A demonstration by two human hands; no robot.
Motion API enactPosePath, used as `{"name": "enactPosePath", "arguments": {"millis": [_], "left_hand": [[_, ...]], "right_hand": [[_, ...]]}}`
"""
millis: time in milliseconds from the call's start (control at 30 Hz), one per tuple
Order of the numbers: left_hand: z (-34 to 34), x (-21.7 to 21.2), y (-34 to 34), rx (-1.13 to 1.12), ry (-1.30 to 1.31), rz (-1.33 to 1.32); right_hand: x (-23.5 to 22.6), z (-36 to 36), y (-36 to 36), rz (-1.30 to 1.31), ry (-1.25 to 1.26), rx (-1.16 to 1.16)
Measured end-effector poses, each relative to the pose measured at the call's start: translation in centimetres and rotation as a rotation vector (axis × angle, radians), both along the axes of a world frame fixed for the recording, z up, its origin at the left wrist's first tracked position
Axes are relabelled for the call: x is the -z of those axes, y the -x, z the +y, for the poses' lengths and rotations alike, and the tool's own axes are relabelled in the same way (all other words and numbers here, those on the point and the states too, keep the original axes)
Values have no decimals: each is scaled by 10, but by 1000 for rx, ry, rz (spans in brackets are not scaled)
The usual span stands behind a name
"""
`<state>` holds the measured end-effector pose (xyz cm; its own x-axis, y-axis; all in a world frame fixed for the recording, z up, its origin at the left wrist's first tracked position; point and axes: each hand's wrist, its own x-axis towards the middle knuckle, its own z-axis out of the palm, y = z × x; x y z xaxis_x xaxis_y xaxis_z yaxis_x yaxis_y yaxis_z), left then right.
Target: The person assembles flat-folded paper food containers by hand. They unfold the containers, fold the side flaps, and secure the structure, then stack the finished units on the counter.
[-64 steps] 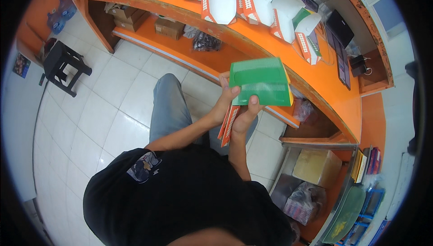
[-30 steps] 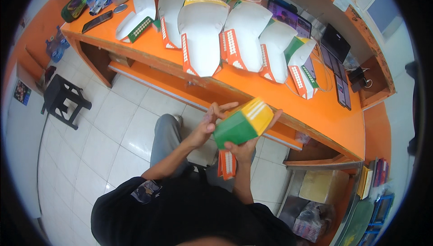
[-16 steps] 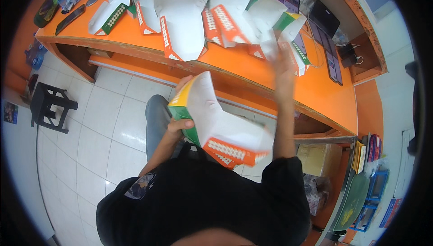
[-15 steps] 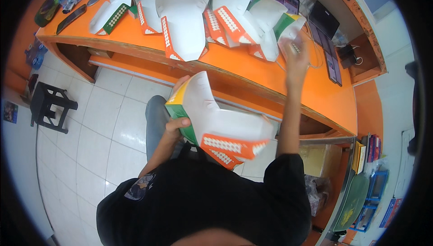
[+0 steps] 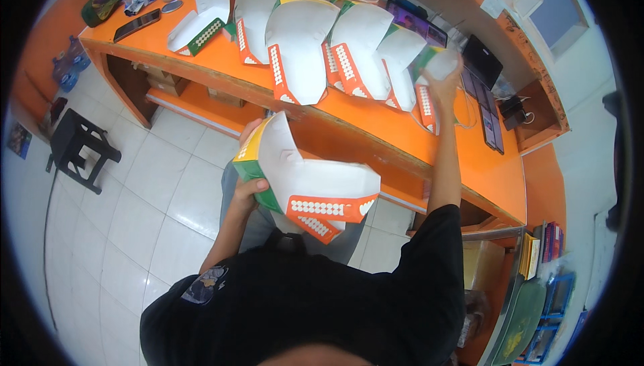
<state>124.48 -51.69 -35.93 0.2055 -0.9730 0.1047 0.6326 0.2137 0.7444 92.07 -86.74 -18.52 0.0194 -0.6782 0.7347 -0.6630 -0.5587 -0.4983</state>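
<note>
Left hand [image 5: 247, 195] clamped on white-lined green-yellow-orange cardboard cartons [image 5: 325, 187], outside orange table [image 5: 402, 126] edge; right hand [image 5: 444, 83], 2 o'clock, at another carton [image 5: 426, 108], grip blurred.

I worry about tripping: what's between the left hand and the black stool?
In the head view, from the left hand, holding open packaging, toward the black stool, a grey trouser leg comes first, then white floor tiles.

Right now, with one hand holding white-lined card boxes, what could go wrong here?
The left hand grips the white-lined green, yellow and orange card boxes at one end, so they might slip apart. The right hand is beside similar open boxes crowded on the orange wooden table, and could knock one over the edge.
</note>
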Motion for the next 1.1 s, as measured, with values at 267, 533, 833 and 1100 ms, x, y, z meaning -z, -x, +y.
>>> {"name": "enactPosePath", "arguments": {"millis": [267,533,833,1100], "left_hand": [[-27,-65,7,-20,302,-263],[-35,-80,50,125,323,-8],[-21,-84,64,163,128,219],[-29,-91,41,66,205,-164]], "right_hand": [[-65,180,-31,-376,-314,-680],[37,270,-112,40,-440,-900],[88,282,-135,-413,-733,-912],[61,269,-116,-421,-677,-902]]}}
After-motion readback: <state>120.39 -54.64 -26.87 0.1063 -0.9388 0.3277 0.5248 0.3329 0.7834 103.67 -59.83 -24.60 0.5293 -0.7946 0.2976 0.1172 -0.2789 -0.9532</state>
